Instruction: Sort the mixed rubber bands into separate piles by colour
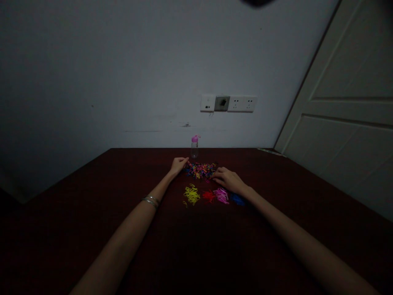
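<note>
A mixed-colour pile of small rubber bands lies on the dark red table. At its left edge is my left hand, thumb and fingers closed in a pinch; anything between the tips is too small to make out. My right hand reaches the pile's right edge with bent fingers drawn together, their tips low at the bands. Nearer to me lie sorted groups: yellow bands, red bands, pink bands and blue bands. The blue group sits just below my right wrist and forearm.
Behind the pile stands a clear bottle with a pink cap. The table meets a pale wall carrying socket plates. A white panelled door rises at the right. The light is dim.
</note>
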Demonstrator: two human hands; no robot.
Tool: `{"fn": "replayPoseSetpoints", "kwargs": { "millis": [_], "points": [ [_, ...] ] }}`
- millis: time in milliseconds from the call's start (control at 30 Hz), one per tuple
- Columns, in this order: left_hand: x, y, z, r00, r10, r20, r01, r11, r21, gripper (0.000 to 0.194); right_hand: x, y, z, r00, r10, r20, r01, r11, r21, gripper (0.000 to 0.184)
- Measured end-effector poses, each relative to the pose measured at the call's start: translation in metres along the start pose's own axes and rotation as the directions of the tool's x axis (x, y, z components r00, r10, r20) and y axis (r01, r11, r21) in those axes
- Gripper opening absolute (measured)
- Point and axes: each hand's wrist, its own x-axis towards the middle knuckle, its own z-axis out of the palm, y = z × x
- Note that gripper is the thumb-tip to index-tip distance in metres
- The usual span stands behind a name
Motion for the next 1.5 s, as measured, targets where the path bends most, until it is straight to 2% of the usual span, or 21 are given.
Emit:
{"fn": "replayPoseSetpoints", "kwargs": {
  "millis": [200,367,600,800,1000,1133,1200,1233,1300,1367,1400,1500],
  "points": [
    [0.003,-0.003,0.0,1.0,0.012,0.003,-0.012,0.999,0.031,0.037,-0.002,0.003,-0.005,0.999,0.012,-0.034,-0.009,0.997,0.072,0.023],
    [0.004,-0.007,0.0,0.999,0.034,0.01,-0.034,0.999,0.032,0.038,-0.002,0.012,-0.008,0.996,0.062,-0.065,-0.048,0.979,0.196,0.024],
    [0.001,-0.004,-0.001,0.997,0.02,-0.07,-0.016,0.998,0.054,0.036,-0.003,0.033,-0.012,0.993,0.086,-0.081,-0.041,0.896,0.442,0.027],
    [-0.001,0.003,-0.001,0.996,-0.012,-0.084,0.016,0.999,0.045,0.034,-0.005,0.045,-0.016,0.988,0.145,-0.047,-0.1,0.846,0.523,0.028],
    [-0.004,0.004,-0.001,0.995,-0.015,-0.096,0.019,0.999,0.035,0.033,-0.004,0.041,-0.01,0.98,0.198,-0.026,-0.15,0.819,0.554,0.027],
    [-0.002,0.006,-0.001,0.994,0.049,-0.1,-0.041,0.996,0.085,0.033,-0.001,0.031,-0.01,0.967,0.251,-0.039,-0.178,0.776,0.605,0.028],
    [-0.003,0.013,0.0,0.994,0.099,-0.045,-0.093,0.99,0.109,0.032,0.0,0.025,-0.012,0.957,0.282,-0.064,-0.177,0.744,0.644,0.03],
    [-0.004,0.02,0.001,0.993,0.113,0.017,-0.114,0.987,0.112,0.03,0.001,0.023,-0.013,0.951,0.302,-0.071,-0.181,0.725,0.664,0.031],
    [-0.01,0.036,0.006,0.972,0.112,0.209,-0.134,0.986,0.097,0.028,0.002,0.018,-0.016,0.936,0.345,-0.062,-0.204,0.68,0.704,0.034],
    [-0.018,0.054,0.015,0.9,0.101,0.425,-0.142,0.988,0.066,0.028,0.003,0.014,-0.018,0.926,0.375,-0.035,-0.229,0.636,0.737,0.036],
    [-0.022,0.062,0.02,0.864,0.112,0.491,-0.155,0.987,0.048,0.028,0.003,0.013,-0.019,0.923,0.384,-0.026,-0.235,0.617,0.751,0.037],
    [-0.034,0.079,0.037,0.799,0.157,0.58,-0.194,0.981,0.002,0.027,0.004,0.011,-0.02,0.919,0.395,-0.026,-0.227,0.581,0.782,0.035]
  ]
}}
